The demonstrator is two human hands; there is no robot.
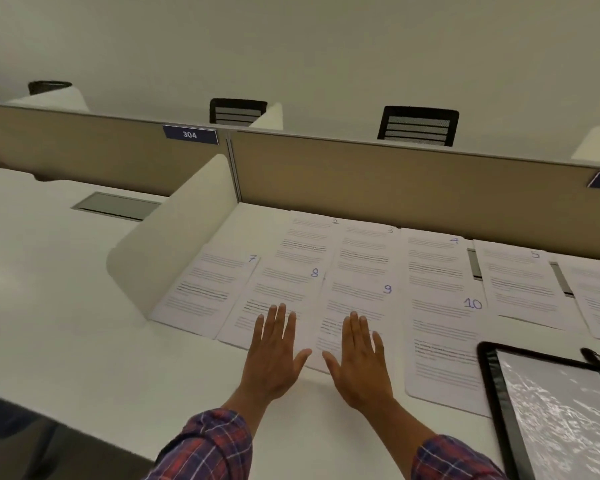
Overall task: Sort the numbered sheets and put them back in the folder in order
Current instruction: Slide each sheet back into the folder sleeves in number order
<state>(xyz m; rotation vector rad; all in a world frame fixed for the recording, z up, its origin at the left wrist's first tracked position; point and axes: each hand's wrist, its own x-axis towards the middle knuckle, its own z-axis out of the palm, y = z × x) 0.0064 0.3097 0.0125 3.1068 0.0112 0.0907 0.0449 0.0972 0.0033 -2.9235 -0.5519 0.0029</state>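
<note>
Numbered printed sheets lie spread in two rows on the white desk (84, 341). The far row shows sheet 2 (309, 237), sheet 3 (368, 247), sheet 4 (433, 261) and sheet 5 (520, 282). The near row holds sheet 7 (205, 289), sheet 8 (278, 289), sheet 9 (357, 299) and sheet 10 (440, 341). My left hand (274, 355) lies flat, fingers straight, on sheet 8. My right hand (361, 362) lies flat on sheet 9. An open black folder (499, 410) with a clear sleeve sits at the lower right.
A white side divider (174, 244) bounds the sheets on the left, and a tan partition (395, 178) runs along the back. A further sheet (596, 299) lies at the far right edge. A cable hatch (115, 206) sits in the neighbouring desk. A black pen (596, 358) rests on the folder.
</note>
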